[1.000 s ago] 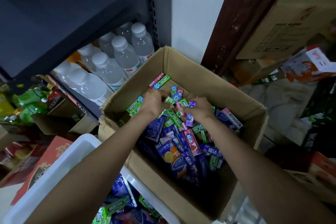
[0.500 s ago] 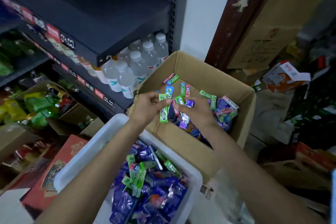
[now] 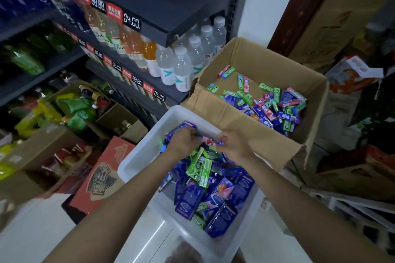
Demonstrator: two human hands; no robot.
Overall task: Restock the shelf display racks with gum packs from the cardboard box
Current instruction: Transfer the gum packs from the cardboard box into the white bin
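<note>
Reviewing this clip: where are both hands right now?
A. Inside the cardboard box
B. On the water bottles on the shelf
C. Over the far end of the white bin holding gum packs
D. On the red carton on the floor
C: the left hand and right hand sit over the gum packs at the far end of the white bin, short of the cardboard box.

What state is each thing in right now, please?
Cardboard box: flaps open, gum packs loose inside, part of its floor bare.
White bin: no lid, heaped with gum packs on its right side.
Left hand: curled over the bin's packs.
Right hand: curled over the bin's packs.
Water bottles: capped, upright on the shelf.
</note>
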